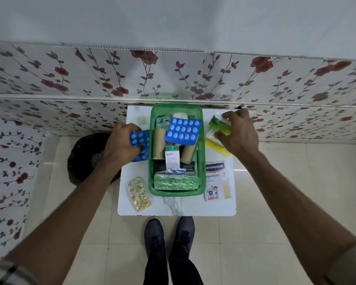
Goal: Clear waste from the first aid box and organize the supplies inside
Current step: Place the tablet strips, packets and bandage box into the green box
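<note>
The left hand (119, 144) grips a blue blister (140, 145) just left of the green box (201, 161), its long axis running along the box wall. The right hand (237, 132) clutches a green packet (217, 124) on the box's right. The bin (84, 157) lies nearer the left hand.

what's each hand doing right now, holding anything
Left hand: closed on a blue blister pack, left of the green box.
Right hand: closed on a green packet, right of the box.
</note>
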